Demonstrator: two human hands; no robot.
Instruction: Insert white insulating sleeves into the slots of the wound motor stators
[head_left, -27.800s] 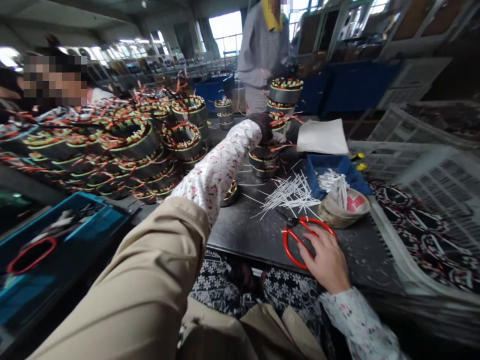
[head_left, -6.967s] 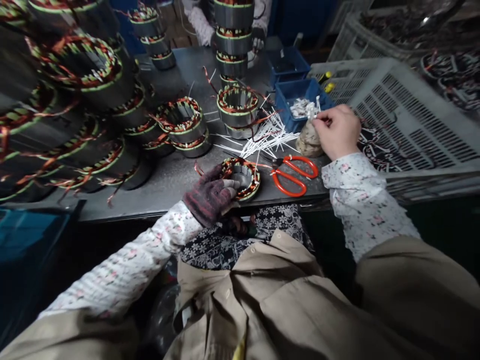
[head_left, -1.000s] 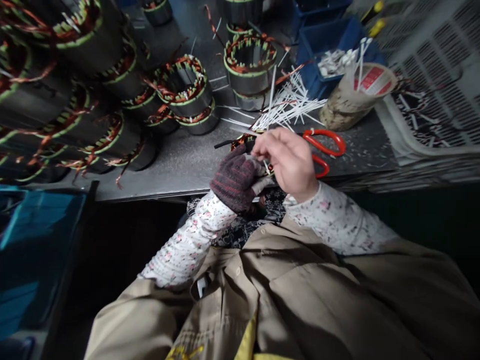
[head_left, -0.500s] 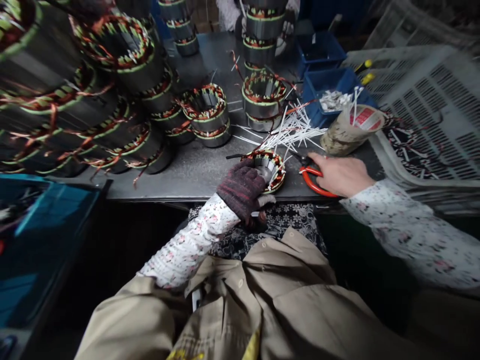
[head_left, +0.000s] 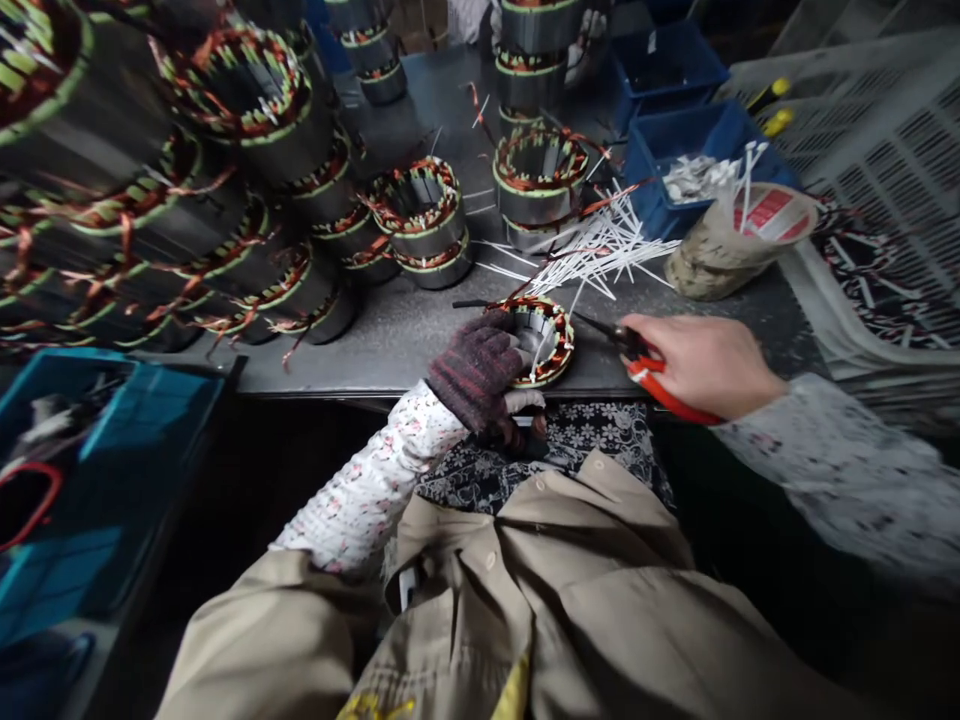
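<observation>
My left hand (head_left: 480,372), in a dark maroon fingerless glove, is closed on the left rim of a copper-wound motor stator (head_left: 556,352) at the table's front edge. Its fingers reach over into the stator's bore. Wires and a black sleeve (head_left: 469,304) stick out at the stator's back left. In my bare right hand (head_left: 701,362) is a pair of red-handled scissors (head_left: 660,385), its dark blades pointing left toward the stator's right rim. A white cable tie (head_left: 577,297) rises from that rim near the blade tips. Whether the blades touch it I cannot tell.
Loose white cable ties (head_left: 600,245) lie behind the stator. To their right stand a tape-topped holder (head_left: 709,250), blue bins (head_left: 651,215) and a pale crate (head_left: 885,335). Stacked stators (head_left: 259,150) fill the left. A teal tray (head_left: 82,480) is at lower left. Another person's gloved hand (head_left: 589,40) shows behind.
My right hand has lifted the scissors from the table and closed around the handles, with the blades now toward the stator. My left hand stays on the stator. The view has shifted slightly.
</observation>
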